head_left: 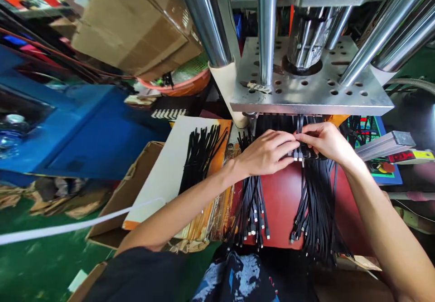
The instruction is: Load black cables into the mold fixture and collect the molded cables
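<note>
My left hand [268, 152] and my right hand [326, 141] meet under the steel plate of a press [306, 98]. Fingertips of both hands are closed around black USB cables, just above small metal plugs [298, 155] at the mould's front edge. The left thumb is mostly hidden. Below my right hand, a thick bundle of black cables [316, 211] hangs over a red surface [278, 202]. Another bundle, with metal plugs at its ends [253, 211], lies below my left hand. The mould under the plate is largely covered by my hands.
More black cables [200, 157] lie on a white and orange board [163, 157] to the left. Steel columns [267, 30] rise from the plate. A metal bar [384, 145] juts in at right. Open cardboard box [136, 184] and blue machine [84, 129] stand left.
</note>
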